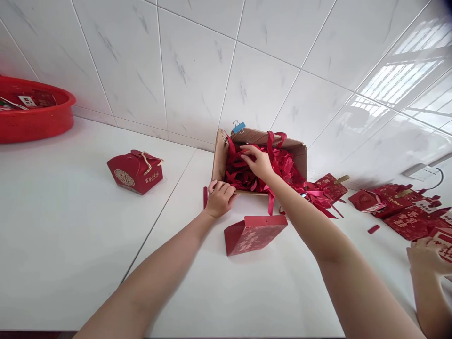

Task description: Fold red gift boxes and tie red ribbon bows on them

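An open cardboard box [221, 153] full of tangled red ribbons [284, 162] stands against the wall. My left hand [221, 198] grips the box's front left corner, its fingers curled over the rim. Inside the box, my right hand [259, 162] has thumb and fingers drawn together on a red ribbon at the left of the heap. A blue binder clip [238, 127] sits on the back rim. In front of the box, between my forearms, a red gift bag [256, 235] with pale lettering rests on the table, its punched top flap towards the box.
To the left are a red gift box [136, 172] with a rope handle and a red plastic basin [38, 120] holding packets. More red bags [399, 202] lie at the right, where another person's hand [427, 254] holds a red item. The tiled wall [197, 70] bounds the table.
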The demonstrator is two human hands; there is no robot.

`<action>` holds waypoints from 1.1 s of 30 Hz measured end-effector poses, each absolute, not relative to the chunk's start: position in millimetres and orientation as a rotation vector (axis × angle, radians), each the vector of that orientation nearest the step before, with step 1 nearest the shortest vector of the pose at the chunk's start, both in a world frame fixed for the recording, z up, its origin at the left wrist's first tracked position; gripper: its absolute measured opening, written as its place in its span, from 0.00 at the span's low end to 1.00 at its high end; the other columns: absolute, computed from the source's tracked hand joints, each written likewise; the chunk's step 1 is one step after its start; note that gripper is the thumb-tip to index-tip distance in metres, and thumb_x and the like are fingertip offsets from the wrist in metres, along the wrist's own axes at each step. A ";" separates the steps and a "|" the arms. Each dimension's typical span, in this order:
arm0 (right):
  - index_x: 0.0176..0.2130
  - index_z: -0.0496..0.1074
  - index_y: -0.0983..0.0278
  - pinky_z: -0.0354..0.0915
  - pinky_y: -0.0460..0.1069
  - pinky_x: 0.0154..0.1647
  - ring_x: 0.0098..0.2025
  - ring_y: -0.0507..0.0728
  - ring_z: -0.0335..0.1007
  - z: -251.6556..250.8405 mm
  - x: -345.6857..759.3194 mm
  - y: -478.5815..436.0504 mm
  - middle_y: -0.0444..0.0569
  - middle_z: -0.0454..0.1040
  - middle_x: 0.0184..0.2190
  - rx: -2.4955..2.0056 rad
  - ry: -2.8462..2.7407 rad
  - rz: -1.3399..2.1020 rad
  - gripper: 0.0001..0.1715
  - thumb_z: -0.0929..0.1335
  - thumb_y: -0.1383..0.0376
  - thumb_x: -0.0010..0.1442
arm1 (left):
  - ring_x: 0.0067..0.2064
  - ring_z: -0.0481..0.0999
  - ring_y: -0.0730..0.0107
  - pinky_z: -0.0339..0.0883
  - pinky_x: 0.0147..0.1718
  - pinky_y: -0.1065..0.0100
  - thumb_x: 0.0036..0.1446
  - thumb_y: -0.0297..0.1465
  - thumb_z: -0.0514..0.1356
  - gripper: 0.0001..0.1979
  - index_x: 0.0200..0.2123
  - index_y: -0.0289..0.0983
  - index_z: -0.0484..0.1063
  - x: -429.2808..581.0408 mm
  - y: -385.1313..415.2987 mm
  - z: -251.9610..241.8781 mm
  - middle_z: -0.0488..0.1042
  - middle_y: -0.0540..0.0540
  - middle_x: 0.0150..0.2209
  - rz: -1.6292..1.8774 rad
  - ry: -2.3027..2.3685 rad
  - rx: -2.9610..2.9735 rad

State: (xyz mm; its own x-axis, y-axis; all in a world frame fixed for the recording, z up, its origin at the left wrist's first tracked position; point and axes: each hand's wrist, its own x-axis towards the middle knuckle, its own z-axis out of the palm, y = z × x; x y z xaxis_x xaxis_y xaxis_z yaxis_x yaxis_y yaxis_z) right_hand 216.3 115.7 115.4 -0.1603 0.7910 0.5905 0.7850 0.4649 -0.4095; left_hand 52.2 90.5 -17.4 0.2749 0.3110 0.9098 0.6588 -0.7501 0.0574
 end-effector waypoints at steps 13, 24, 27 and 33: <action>0.35 0.69 0.61 0.69 0.44 0.32 0.34 0.49 0.74 164.8 215.4 95.2 0.44 0.77 0.34 -1.077 -1.311 0.794 0.13 0.72 0.63 0.48 | 0.36 0.71 0.63 0.50 0.50 0.56 0.61 0.35 0.57 0.07 0.32 0.40 0.70 52.4 93.8 -20.0 0.75 0.48 0.29 -1.490 -0.894 -2.264; 0.35 0.67 0.61 0.66 0.45 0.22 0.27 0.51 0.73 205.4 250.7 76.9 0.42 0.73 0.28 -1.116 -1.283 0.216 0.17 0.74 0.60 0.48 | 0.36 0.71 0.62 0.51 0.49 0.56 0.61 0.37 0.56 0.08 0.32 0.40 0.70 52.5 94.4 -17.8 0.75 0.48 0.28 -1.490 -0.897 -2.276; 0.34 0.68 0.63 0.65 0.45 0.21 0.26 0.51 0.72 212.0 256.0 78.4 0.42 0.72 0.27 -1.175 -1.269 0.108 0.17 0.75 0.63 0.46 | 0.36 0.71 0.61 0.50 0.50 0.56 0.61 0.37 0.56 0.08 0.32 0.41 0.70 52.9 94.5 -17.7 0.75 0.48 0.28 -1.500 -0.896 -2.272; 0.36 0.73 0.65 0.66 0.47 0.23 0.28 0.50 0.69 235.0 276.0 87.2 0.45 0.72 0.30 -1.162 -1.330 0.181 0.13 0.73 0.62 0.50 | 0.36 0.71 0.62 0.51 0.50 0.56 0.61 0.37 0.56 0.08 0.31 0.40 0.70 53.1 95.1 -17.8 0.75 0.48 0.29 -1.510 -0.892 -2.259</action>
